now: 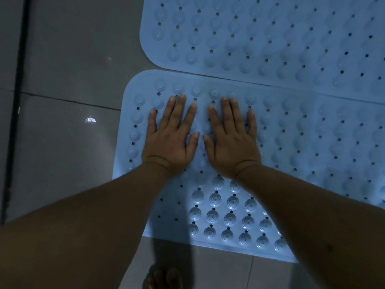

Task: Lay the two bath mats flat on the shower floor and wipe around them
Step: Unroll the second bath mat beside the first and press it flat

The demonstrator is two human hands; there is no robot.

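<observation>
Bare foot on grey tile floor; left hand and right hand press flat, fingers spread, on near mat, beside far mat.

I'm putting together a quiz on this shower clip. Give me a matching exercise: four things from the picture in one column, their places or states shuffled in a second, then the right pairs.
Column 1
1. left hand
2. far bath mat
3. near bath mat
4. bare foot

Column 2
A. at the bottom edge of the picture, on the tiled floor
B. flat, fingers spread, nearer the mat's left edge
C. lies at the top right, no hand on it
D. pressed under both palms, the right hand included

Pairs: 1-B, 2-C, 3-D, 4-A
</observation>
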